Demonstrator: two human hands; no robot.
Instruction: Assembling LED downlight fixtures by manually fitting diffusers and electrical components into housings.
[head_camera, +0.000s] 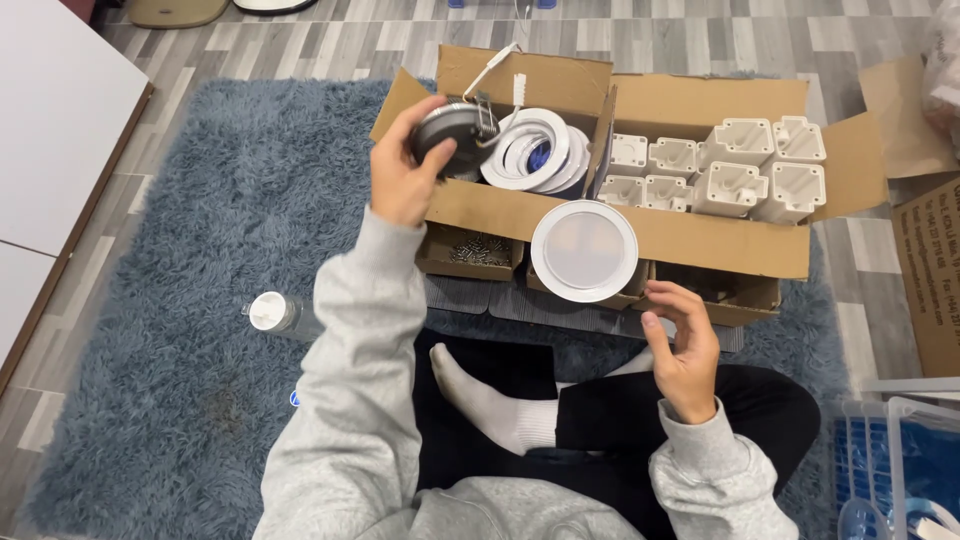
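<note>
head view, left hand: my left hand (400, 178) is raised over the near left corner of the big cardboard box (700, 238), fingers closed round a round grey light fitting (452, 130); thumb on its near edge, fingertips over the far edge, metal spring clip poking out on its right side.
head view, right hand: my right hand (686, 350) hovers over my lap, fingers loosely curled and parted, holding nothing; it sits just below the box's near flap.
nearest thing to right hand: a round white light disc (584, 250) leans on the box's front wall, up and left of that hand, not touching it.
surface: i sit cross-legged in a white sock (495, 405) on a shaggy grey-blue rug (200, 300), laid on a grey plank floor (700, 45).
inside box: a stack of white trim rings (535, 150) just right of the held fitting; white square plastic housings (730, 165) fill the right compartment.
around: small box of screws (475, 250) under the near flap; clear bottle with white cap (275, 313) on the rug by my left sleeve; white board (50, 130) far left; blue crate (890, 470) lower right.
</note>
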